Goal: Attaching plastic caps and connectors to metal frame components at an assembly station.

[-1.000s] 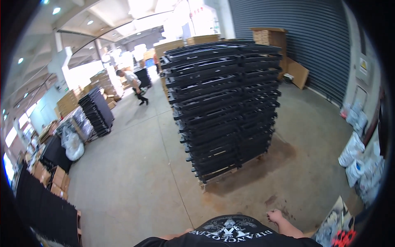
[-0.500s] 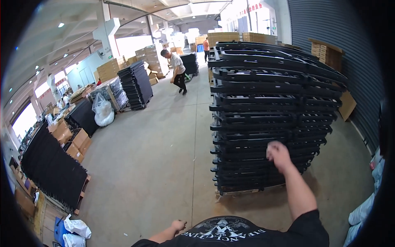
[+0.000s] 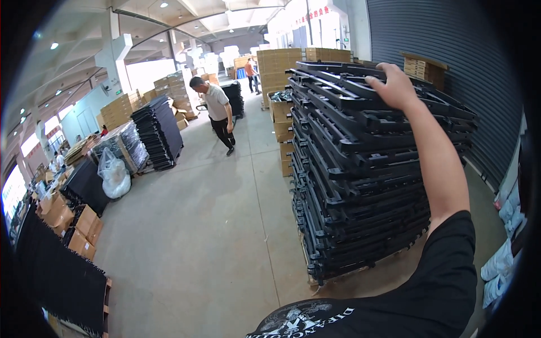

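A tall stack of black plastic frames [image 3: 360, 186] stands close on my right, piled flat on a wooden pallet [image 3: 311, 271]. Over the uppermost frame [image 3: 332, 72] reaches my right hand [image 3: 397, 87], its arm stretched out and raised. Thumb and fingers are apart, with the fingertips pointing left across the frame. Whether the palm rests on the frame or hovers just above it I cannot tell. My left hand is out of the picture.
Ahead, a person in a light shirt [image 3: 217, 104] walks on the concrete floor [image 3: 197, 225]. Black stacks [image 3: 160, 132], cardboard boxes [image 3: 84, 222] and a clear plastic bag [image 3: 114, 176] line the left. A roller shutter [image 3: 451, 45] and white sacks [image 3: 497, 273] flank the right.
My right hand has risen from the stack's lower side to its top. My left hand has left the picture. The stack looms nearer, and the person ahead has come closer.
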A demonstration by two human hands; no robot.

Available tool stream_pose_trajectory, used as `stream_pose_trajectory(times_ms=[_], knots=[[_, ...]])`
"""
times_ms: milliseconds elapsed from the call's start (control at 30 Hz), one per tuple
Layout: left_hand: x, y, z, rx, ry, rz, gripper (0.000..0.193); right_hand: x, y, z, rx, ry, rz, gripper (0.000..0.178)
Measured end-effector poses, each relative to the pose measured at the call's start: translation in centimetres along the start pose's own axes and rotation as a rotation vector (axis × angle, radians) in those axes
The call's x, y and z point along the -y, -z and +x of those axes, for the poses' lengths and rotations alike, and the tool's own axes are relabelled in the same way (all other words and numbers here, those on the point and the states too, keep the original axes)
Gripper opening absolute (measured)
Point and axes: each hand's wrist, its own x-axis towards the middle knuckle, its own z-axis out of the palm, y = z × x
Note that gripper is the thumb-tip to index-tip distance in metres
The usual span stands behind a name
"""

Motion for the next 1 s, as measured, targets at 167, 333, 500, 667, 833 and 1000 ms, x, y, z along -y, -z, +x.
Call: stream_pose_trajectory(times_ms=[167, 333, 500, 667, 833, 1000], knots=[[7.7, 2.7, 1.2, 0.052, -0.187, 0.232, 0.043, 3.2, -6.1, 1.1, 0.334, -0.168, -0.186, 0.059], [2.9, 9.0, 11.6, 0.016, 0.076, 0.012, 0.043, 3.2, -9.0, 0.0, 0.025, -0.09, -0.191, 0.05], [0.7, 17.0, 21.2, -0.112, -0.194, 0.036, 0.04, 2.4, -10.7, -0.1, -0.216, 0.051, -0.042, 0.047], [0.5, 18.2, 24.3, -0.157, -0.425, 0.047, 0.039, 2.9, -11.3, 1.0, -0.094, 0.036, -0.01, 0.044], [-10.6, 34.8, 30.0, -0.091, 0.365, -1.141, 0.025, 1.8, -10.8, 0.2, -0.116, 0.021, -0.036, 0.041], [-25.4, 62.3, 34.1, -0.381, -0.357, -1.153, 0.014, 3.0, -11.7, 1.1, -0.083, 0.014, -0.026, 0.035]])
